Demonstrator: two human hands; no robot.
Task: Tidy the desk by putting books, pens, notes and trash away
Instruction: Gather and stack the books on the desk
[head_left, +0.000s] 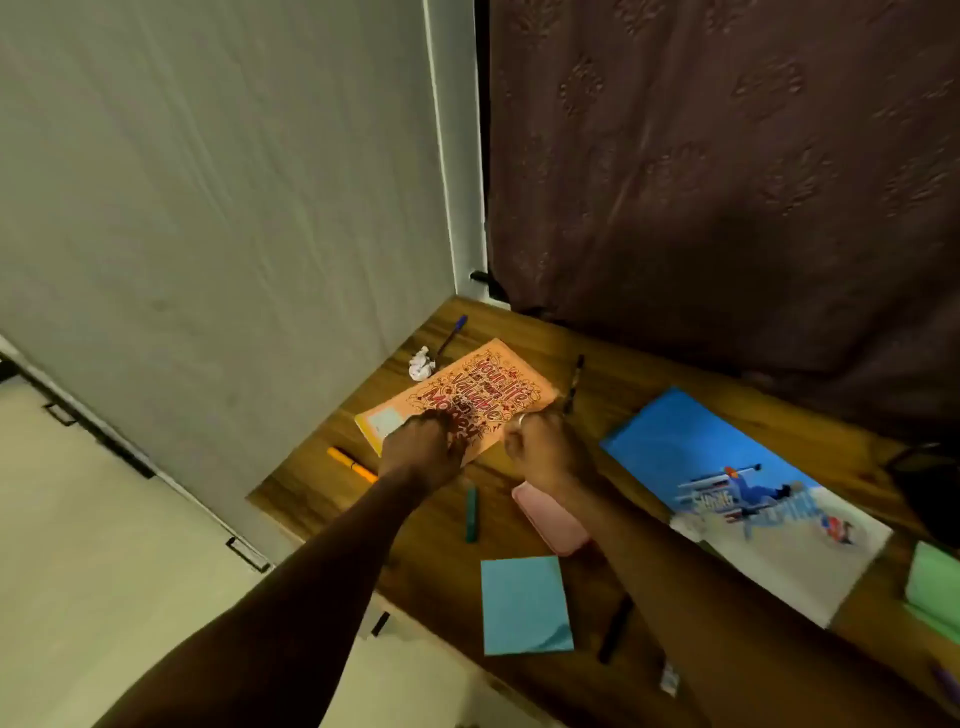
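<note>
An orange book (488, 382) with red lettering lies near the far left corner of the wooden desk (623, 415). My left hand (423, 449) is on the book's near edge with its fingers curled over the cover. My right hand (540, 447) grips the book's near right corner, fingers curled. Around it lie a crumpled white paper ball (421, 362), a blue pen (452, 332), a dark pen (574, 384), an orange marker (353, 464), a teal marker (471, 514) and a blue sticky note (524, 605).
A large blue and white book (748, 499) lies at the right, with green notes (935, 587) and a black object (930, 488) beyond. A pink flat item (553, 519), a black pen (615, 629) and a white scrap (669, 678) lie under my right arm. A curtain hangs behind.
</note>
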